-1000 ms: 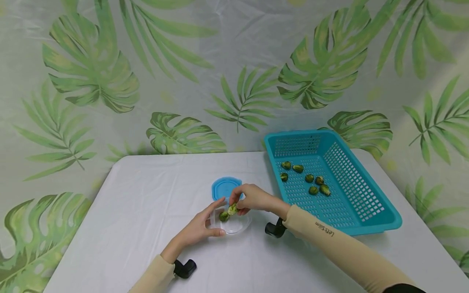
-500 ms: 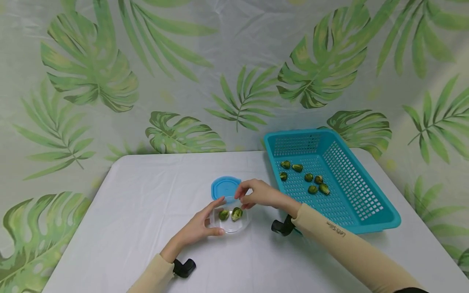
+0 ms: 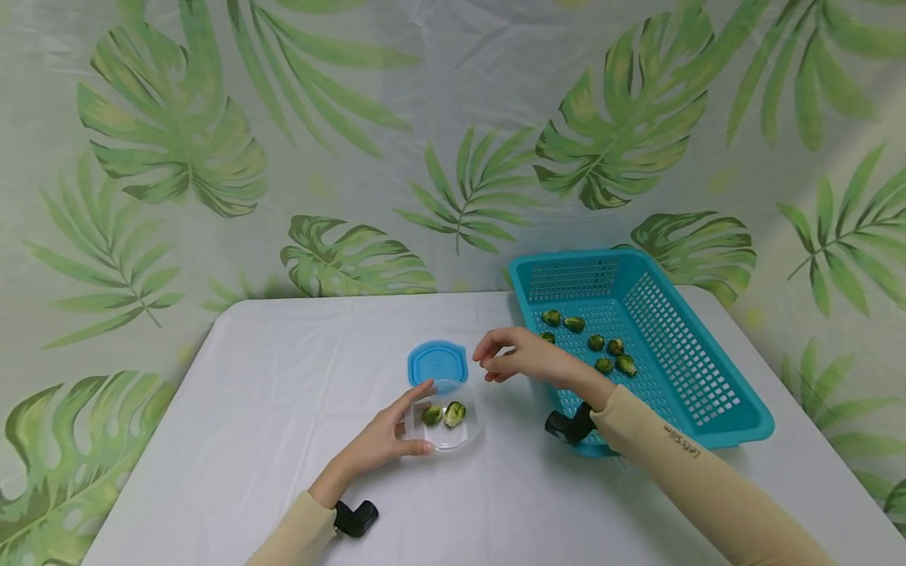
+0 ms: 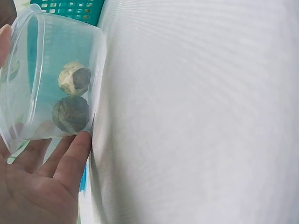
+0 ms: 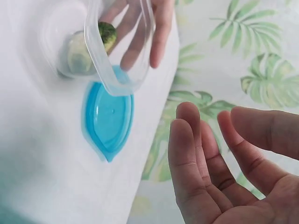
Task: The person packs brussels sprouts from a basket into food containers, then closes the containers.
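Note:
A clear plastic container (image 3: pixel 469 438) stands on the white table with two Brussels sprouts (image 3: pixel 454 414) inside. My left hand (image 3: pixel 385 432) holds it from the left, thumb at the near side and fingers round the far side. In the left wrist view both sprouts rest at the bottom of the container (image 4: pixel 51 56), beside my fingertips. To the right of the container, my right hand (image 3: pixel 527 355) is in the air, fingers loosely bent and nothing between them. The right wrist view shows a gap between the right thumb (image 5: pixel 266 126) and the first fingers.
A blue lid (image 3: pixel 437 363) lies just behind the container. At the right stands a teal perforated basket (image 3: pixel 743 409) with several Brussels sprouts (image 3: pixel 596 343) spread over its floor. My right forearm passes over its near left corner. A leaf-patterned curtain (image 3: pixel 460 94) hangs behind the table.
My right hand has let go of a Brussels sprout, which now lies in the container beside the other. That hand has moved up and right toward the basket. My left hand has stayed in place.

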A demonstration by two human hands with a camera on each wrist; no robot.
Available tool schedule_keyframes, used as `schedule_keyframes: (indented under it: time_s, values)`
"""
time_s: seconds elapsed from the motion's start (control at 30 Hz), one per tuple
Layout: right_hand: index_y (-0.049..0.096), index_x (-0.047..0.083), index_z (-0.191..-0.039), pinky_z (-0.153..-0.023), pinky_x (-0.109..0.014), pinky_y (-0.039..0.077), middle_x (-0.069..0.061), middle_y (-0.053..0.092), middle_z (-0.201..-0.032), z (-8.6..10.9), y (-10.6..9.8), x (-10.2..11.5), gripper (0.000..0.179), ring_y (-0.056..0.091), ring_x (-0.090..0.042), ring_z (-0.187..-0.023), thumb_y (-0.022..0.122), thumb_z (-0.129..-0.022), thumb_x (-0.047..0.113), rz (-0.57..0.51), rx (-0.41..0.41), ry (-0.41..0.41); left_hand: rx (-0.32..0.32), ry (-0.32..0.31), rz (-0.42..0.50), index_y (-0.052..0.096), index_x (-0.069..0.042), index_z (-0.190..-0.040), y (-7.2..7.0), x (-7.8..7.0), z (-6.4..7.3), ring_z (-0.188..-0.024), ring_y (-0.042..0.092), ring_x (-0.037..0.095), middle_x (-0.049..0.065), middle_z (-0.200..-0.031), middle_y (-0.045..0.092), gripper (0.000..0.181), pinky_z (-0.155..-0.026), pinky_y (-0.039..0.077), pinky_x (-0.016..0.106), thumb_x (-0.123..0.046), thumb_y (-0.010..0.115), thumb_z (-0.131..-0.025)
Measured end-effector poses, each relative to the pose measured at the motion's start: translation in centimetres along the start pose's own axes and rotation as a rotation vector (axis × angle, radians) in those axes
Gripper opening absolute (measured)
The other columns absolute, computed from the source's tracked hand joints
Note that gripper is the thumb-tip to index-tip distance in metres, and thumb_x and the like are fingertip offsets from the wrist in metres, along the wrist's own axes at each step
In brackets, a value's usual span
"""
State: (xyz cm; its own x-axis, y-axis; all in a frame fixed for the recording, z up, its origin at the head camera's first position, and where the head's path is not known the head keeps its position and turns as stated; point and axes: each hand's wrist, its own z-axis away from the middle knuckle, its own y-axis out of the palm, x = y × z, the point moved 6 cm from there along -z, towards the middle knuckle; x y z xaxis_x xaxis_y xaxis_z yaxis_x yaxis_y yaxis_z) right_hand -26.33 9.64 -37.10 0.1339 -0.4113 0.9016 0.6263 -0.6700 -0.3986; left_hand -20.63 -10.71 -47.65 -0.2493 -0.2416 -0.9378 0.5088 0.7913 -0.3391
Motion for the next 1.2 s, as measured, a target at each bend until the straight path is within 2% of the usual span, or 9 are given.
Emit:
schedule_keyframes:
  time_s: [0.17, 0.4, 0.7, 0.87, 1.07, 1.2]
  values:
    - [0.060, -0.002, -0.110, -0.083, -0.046, 0.052, -0.013, 0.059, -0.100, 0.6, -1.4, -0.2, 0.019, 0.061, -0.039, -0.095, 0.055, -0.096, 0.009, -0.021, -0.028, -0.013, -0.001, 0.005, -0.005, 0.021, -0.013, -0.154, 0.0, -0.1, 0.1, -0.134, 0.037, 0.029, 0.009, -0.152, 0.031, 0.090, -0.101, 0.033, 0.058, -0.016, 0.076, -0.083]
    - [0.059, -0.003, -0.113, -0.083, -0.042, 0.052, -0.016, 0.058, -0.106, 1.2, -3.7, -1.2, 0.021, 0.063, -0.032, -0.095, 0.055, -0.097, 0.010, -0.053, -0.074, -0.005, -0.003, 0.002, -0.023, 0.021, -0.013, -0.154, 0.0, -0.3, 0.1, -0.134, 0.036, 0.030, 0.009, -0.152, 0.031, 0.090, -0.100, 0.033, 0.059, -0.018, 0.076, -0.083]
    - [0.055, -0.007, -0.118, -0.083, -0.048, 0.051, -0.026, 0.054, -0.115, 1.9, -6.6, -3.4, 0.026, 0.061, -0.034, -0.094, 0.055, -0.098, 0.010, -0.110, -0.142, -0.022, -0.002, 0.002, -0.023, 0.021, -0.013, -0.154, 0.0, -0.1, 0.1, -0.135, 0.035, 0.029, 0.008, -0.152, 0.031, 0.089, -0.101, 0.034, 0.057, -0.016, 0.076, -0.083]
    - [0.053, -0.010, -0.122, -0.081, -0.044, 0.053, -0.028, 0.054, -0.116, 2.1, -7.9, -4.5, 0.030, 0.061, -0.032, -0.092, 0.054, -0.098, 0.010, -0.120, -0.174, -0.007, -0.002, 0.010, -0.020, 0.021, -0.014, -0.154, 0.0, 0.1, 0.1, -0.134, 0.036, 0.029, 0.008, -0.152, 0.032, 0.089, -0.101, 0.035, 0.056, -0.015, 0.076, -0.084]
    - [0.049, -0.011, -0.126, -0.079, -0.039, 0.053, -0.033, 0.049, -0.127, 2.1, -9.2, -5.7, 0.033, 0.055, -0.046, -0.102, 0.051, -0.099, 0.010, -0.115, -0.201, -0.001, -0.005, 0.014, -0.020, 0.021, -0.013, -0.154, 0.0, 0.3, 0.0, -0.134, 0.036, 0.030, 0.009, -0.152, 0.032, 0.089, -0.100, 0.035, 0.058, -0.016, 0.076, -0.084]
    - [0.049, -0.008, -0.127, -0.082, -0.043, 0.052, -0.034, 0.046, -0.130, 1.9, -9.9, -6.8, 0.033, 0.051, -0.051, -0.107, 0.051, -0.100, 0.012, -0.107, -0.214, 0.032, -0.006, 0.000, -0.025, 0.021, -0.014, -0.153, 0.0, 0.3, 0.0, -0.134, 0.036, 0.028, 0.008, -0.152, 0.032, 0.089, -0.100, 0.035, 0.057, -0.015, 0.076, -0.083]
